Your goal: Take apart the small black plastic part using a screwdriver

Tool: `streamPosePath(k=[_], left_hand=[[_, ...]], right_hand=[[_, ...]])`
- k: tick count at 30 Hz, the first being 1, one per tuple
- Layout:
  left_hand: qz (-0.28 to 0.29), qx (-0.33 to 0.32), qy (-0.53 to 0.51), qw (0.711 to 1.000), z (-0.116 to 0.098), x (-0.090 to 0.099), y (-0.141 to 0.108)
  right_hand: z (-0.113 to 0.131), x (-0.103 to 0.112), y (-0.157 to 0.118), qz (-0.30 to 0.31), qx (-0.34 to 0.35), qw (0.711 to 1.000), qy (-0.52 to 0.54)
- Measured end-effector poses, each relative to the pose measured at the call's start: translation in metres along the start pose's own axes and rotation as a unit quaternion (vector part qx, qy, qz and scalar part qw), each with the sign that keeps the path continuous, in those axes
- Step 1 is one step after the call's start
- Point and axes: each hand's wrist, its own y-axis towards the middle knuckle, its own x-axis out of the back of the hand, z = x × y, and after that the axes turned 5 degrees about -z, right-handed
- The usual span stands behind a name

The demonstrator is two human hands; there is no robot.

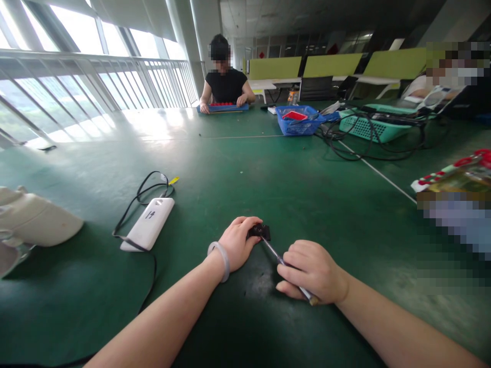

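Observation:
My left hand (238, 243), with a pale bangle (221, 260) on its wrist, grips a small black block-shaped part (264, 232) against the green tabletop. Its thumb and fingers close round the part's left side and hide some of it; what exactly the part is I cannot make out. In my right hand (312, 271) is a thin screwdriver (271, 249) with a shiny metal shaft. The shaft slants up and to the left, and its tip meets the black part beside my left fingers. The handle end pokes out below my right palm.
A white power bank (151, 222) with a black cable lies left, near a cream jug-like container (34, 217). Farther back stand a blue basket (297, 128) and a teal basket (374, 134) with tangled cables. Across the table (215, 163) sits a person (226, 84); another is at far right.

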Motion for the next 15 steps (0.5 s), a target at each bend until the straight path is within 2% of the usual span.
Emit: streamPosePath(k=[15], left_hand=[[0.008, -0.004, 0.017, 1.000, -0.0018, -0.0009, 0.0010]], right_hand=[[0.0012, -0.0046, -0.0009, -0.048, -0.008, 0.999, -0.018]])
